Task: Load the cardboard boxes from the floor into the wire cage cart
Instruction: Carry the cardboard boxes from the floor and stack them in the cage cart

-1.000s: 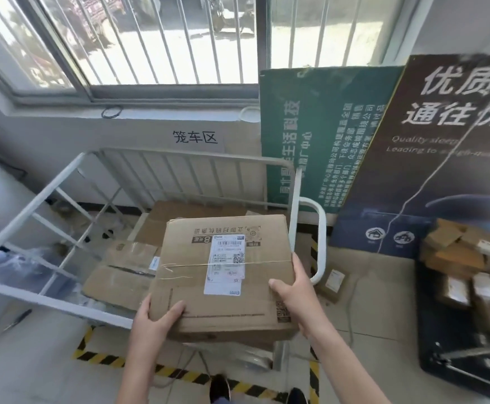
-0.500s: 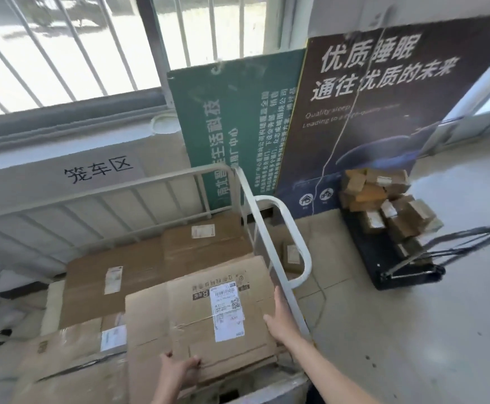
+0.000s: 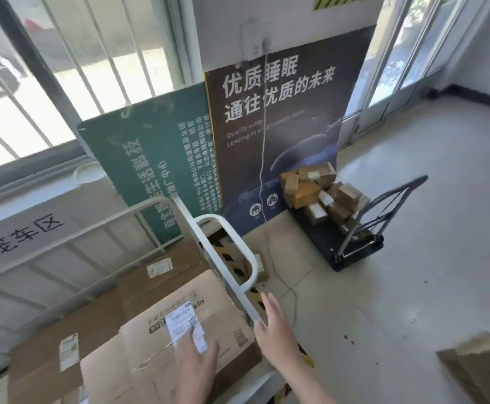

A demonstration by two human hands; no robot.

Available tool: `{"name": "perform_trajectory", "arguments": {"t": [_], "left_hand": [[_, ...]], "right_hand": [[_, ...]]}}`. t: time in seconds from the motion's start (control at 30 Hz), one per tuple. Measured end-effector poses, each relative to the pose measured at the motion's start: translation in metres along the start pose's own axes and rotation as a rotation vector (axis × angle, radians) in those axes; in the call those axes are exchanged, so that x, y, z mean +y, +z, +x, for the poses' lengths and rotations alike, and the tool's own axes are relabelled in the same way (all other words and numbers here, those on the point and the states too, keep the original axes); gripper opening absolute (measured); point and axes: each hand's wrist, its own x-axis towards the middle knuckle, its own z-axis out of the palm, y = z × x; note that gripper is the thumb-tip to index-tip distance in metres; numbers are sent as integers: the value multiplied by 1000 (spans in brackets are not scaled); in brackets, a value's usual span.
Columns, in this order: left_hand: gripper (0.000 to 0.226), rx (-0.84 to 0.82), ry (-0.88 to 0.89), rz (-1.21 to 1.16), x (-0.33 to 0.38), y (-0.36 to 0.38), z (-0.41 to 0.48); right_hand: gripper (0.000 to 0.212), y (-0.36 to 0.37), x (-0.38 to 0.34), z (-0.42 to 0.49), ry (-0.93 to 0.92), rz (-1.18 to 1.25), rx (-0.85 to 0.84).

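Right grip [image 3: 275,330] has let go of the cardboard box [image 3: 156,354]: fingers spread, just right of it, beside the cage cart [image 3: 216,258] rail. Left grip [image 3: 197,357] lies flat on the box top, fingers straight. Box sits inside cart, near right.

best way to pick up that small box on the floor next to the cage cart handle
Pinch the small box across its top edges, coming from above on the open floor side; the cart handle blocks the side nearest the cart.
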Motion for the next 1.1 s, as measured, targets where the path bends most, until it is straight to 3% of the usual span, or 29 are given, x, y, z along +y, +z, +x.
{"name": "perform_trajectory", "arguments": {"t": [0.2, 0.5, 0.8, 1.1], "left_hand": [[68, -235, 501, 211, 116, 142, -96], [56, -660, 921, 385, 197, 341, -268], [49, -944, 986, 538, 244, 464, -342], [50, -1108, 866, 592, 318, 644, -357]], "right_hand": [[63, -133, 116, -59, 40, -11, 297], [60, -300, 299, -180, 391, 122, 699], [59, -360, 403, -236, 630, 370, 880], [59, -451, 521, -193, 797, 504, 932]]}}
